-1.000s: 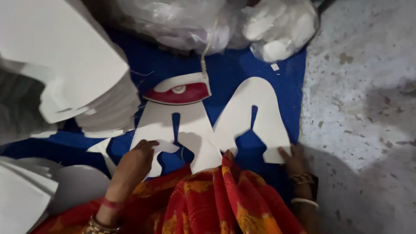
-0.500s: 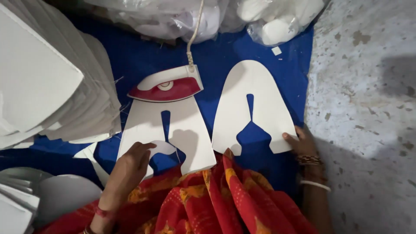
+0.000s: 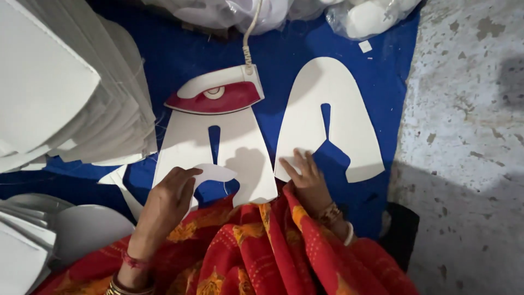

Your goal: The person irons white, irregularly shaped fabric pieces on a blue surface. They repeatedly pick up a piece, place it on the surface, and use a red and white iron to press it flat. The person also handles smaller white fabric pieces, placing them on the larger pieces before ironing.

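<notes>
Two white arch-shaped cut pieces lie side by side on a blue cloth (image 3: 180, 60). A red and white iron (image 3: 215, 97) rests on the top of the left piece (image 3: 248, 147). My left hand (image 3: 166, 199) pinches a small curved white strip (image 3: 215, 173) at that piece's lower edge. My right hand (image 3: 308, 180) lies flat, fingers spread, on the lower left leg of the right piece (image 3: 327, 117).
A tall stack of white sheets (image 3: 60, 93) rises at the left, with more white pieces (image 3: 82, 229) below it. Clear plastic bags (image 3: 365, 13) sit at the top. Speckled grey floor (image 3: 469, 109) lies right of the cloth. Red patterned fabric (image 3: 251, 257) covers my lap.
My right hand has moved left, from the right piece's outer leg to its inner leg. The view has shifted closer. My left hand stays on the strip.
</notes>
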